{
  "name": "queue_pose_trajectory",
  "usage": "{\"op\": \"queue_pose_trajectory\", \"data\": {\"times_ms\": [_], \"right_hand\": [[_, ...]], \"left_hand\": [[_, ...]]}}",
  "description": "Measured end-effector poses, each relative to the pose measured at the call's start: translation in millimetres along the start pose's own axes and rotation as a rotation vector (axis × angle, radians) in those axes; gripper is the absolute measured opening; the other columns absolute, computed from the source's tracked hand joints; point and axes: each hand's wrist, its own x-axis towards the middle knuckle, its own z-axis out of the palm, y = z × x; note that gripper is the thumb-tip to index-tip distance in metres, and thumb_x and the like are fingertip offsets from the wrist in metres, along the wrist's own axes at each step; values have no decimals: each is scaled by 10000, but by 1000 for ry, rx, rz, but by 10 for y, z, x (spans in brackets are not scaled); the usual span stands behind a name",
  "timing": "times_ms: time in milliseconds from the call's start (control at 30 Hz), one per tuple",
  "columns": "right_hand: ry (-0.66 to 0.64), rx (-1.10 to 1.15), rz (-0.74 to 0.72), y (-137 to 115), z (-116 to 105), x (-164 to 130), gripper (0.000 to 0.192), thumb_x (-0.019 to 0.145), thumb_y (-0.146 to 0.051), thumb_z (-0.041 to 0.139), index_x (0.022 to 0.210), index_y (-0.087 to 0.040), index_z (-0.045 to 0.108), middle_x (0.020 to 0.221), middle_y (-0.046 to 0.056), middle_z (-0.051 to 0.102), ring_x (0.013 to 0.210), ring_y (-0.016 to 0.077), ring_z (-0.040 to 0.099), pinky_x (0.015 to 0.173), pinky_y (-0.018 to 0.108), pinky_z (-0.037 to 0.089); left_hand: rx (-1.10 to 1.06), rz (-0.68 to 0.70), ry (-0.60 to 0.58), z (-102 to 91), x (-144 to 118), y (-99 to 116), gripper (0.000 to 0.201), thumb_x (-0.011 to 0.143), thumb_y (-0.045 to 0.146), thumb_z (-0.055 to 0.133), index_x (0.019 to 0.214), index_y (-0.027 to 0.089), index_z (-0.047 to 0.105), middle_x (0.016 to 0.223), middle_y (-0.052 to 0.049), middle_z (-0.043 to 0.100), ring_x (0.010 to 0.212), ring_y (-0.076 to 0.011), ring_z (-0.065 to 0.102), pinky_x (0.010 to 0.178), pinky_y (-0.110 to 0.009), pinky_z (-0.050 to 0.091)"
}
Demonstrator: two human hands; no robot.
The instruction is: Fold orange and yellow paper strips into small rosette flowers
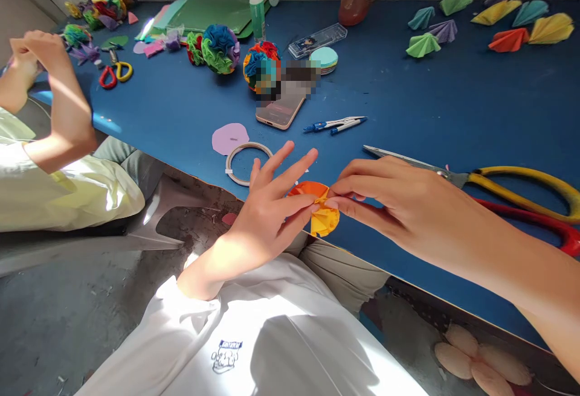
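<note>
My left hand [272,203] and my right hand [385,197] meet over the near edge of the blue table [430,100]. Between their fingertips is a small folded paper piece [319,206], orange on top and yellow below. The left thumb and forefinger pinch it while the other left fingers spread upward. My right fingers pinch its right side. A tape ring [242,163] and a lilac paper circle [229,137] lie just left of my left hand.
Large yellow and red scissors [498,185] lie behind my right hand. A compass [335,124], a phone [281,109], paper flower balls [220,47], a glue stick [257,9] and folded paper fans [507,25] sit farther back. Another person's hands [40,64] work at the left.
</note>
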Motion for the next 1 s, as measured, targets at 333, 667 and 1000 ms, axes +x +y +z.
{"op": "queue_pose_trajectory", "data": {"times_ms": [333,667,1000], "right_hand": [[133,-17,-20,-43,-20,-5,150,934,-208,530,877,-167,663,823,49,650,689,153,589,596,293,463],[291,-220,-164,-67,12,7,92,922,-158,551,941,-233,599,828,11,678,671,128,595,620,285,439],[298,-393,-247,-70,88,36,91,890,-124,584,926,-207,581,780,21,701,673,148,624,611,289,426]], "left_hand": [[183,63,170,55,19,21,120,904,176,555,874,223,660,1303,-72,618,1376,-257,397,1143,-585,238],[-86,-123,534,18,17,46,189,744,298,778,746,197,619,716,23,602,617,-91,545,509,-221,450],[-22,-224,459,52,87,133,117,767,218,740,708,164,654,601,34,593,503,-51,476,400,-177,355]]}}
